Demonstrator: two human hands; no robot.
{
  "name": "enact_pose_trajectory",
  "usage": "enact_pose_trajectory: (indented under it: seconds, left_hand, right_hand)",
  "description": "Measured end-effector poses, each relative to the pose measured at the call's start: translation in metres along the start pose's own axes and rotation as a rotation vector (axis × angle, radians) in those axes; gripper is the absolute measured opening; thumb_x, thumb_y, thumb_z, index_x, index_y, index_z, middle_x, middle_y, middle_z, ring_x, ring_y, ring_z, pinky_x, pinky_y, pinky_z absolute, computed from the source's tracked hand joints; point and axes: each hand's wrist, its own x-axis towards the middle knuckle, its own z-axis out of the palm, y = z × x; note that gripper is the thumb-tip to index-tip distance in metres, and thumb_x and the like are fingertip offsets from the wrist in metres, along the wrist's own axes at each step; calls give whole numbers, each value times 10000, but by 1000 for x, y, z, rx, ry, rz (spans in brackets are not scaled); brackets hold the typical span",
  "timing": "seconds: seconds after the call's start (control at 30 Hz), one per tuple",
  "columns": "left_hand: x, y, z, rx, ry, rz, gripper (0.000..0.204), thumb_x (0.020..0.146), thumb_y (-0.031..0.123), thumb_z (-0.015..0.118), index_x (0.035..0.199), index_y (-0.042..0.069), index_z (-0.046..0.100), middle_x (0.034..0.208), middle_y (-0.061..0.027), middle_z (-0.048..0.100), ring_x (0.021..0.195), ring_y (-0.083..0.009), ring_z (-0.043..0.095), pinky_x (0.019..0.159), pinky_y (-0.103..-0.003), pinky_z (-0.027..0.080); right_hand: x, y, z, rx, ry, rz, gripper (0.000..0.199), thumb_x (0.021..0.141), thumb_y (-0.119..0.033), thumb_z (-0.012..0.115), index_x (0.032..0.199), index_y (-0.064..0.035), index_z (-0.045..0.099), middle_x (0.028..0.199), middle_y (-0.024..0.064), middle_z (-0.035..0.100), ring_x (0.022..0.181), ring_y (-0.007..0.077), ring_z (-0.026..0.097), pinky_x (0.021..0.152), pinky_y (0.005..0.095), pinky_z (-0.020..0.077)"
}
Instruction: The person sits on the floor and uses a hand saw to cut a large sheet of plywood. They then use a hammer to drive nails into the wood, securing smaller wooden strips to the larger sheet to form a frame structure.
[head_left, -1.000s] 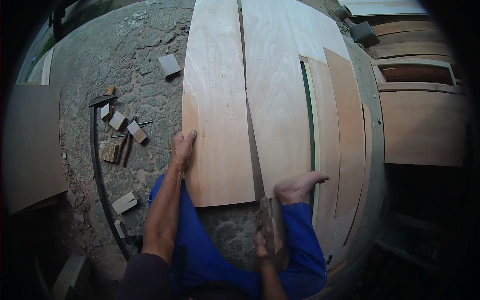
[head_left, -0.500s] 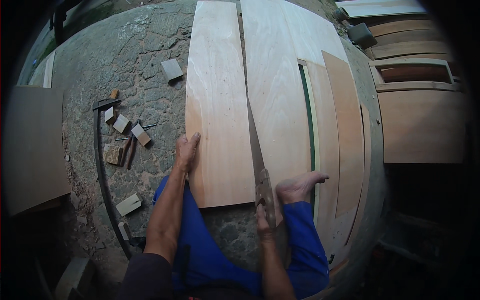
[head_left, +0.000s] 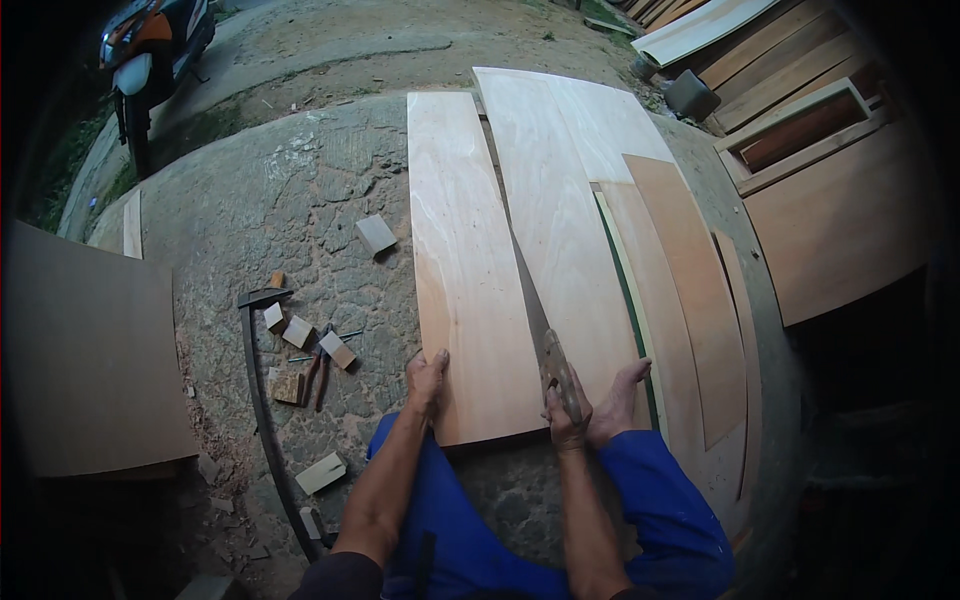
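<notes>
My left hand is closed around the left edge of a long, pale plywood panel, with its thumb on top. In my right hand is the handle of a handsaw. The saw's blade lies in the long gap along the right edge of this panel, with a wider plywood sheet on the other side; part of the blade is hidden below the wood. My bare right foot rests on the sheet beside the saw.
Wood offcuts, pliers and a long bar clamp lie on the rough concrete at left. A brown board stands far left. Boards and a wooden frame are at right; a motorbike is parked at upper left.
My right hand has pushed the saw forward, its handle now farther over the wood. The left hand keeps its hold on the panel edge. The view has tilted up, showing the motorbike.
</notes>
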Motion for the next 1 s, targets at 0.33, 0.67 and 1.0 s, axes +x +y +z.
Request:
enact_pose_trajectory:
  seconds: [0.33,0.67,1.0]
  left_hand:
    - [57,75,-17,29,-107,-131,389,965,299,663,1201,-2,594,1095,-135,690,855,-206,695,759,-371,585]
    - [-41,-17,1,-888,-4,-284,348,917,80,696,1246,60,582,1165,-64,669,1092,-232,648,991,-439,527]
    - [-18,-53,39,-689,-76,-288,428,926,63,684,1320,92,521,1239,-95,623,1102,-261,646,940,-477,561]
  right_hand:
    - [92,-17,65,63,-28,-17,576,901,-181,666,1444,-65,513,783,59,654,565,107,561,517,281,514]
    - [97,-20,71,92,-89,3,585,926,-189,661,1469,-72,479,897,45,652,649,102,562,542,272,541]
    - [95,-17,75,89,-148,-22,596,927,-158,664,1477,-62,458,891,44,649,650,101,560,577,269,511]
